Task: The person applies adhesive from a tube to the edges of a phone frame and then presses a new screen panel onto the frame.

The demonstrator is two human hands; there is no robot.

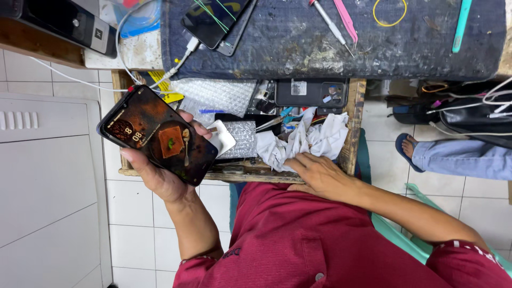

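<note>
phone (158, 134) | clamped in left hand (160, 173) fingers | right hand (314, 173) fingers spread on cloth (304, 140)

Three phones: one held (158, 134); two stacked on the mat (213, 20); two tweezers (346, 21); one screwdriver (329, 24).

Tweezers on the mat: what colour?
Pink; the tweezers show clearly in the head view, on the dark mat.

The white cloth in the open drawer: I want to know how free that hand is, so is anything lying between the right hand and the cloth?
Nothing visible does. The right hand already rests at the drawer's front edge with its fingers touching the crumpled white cloth. The left hand holds a lit phone apart, over the drawer's left end.
</note>
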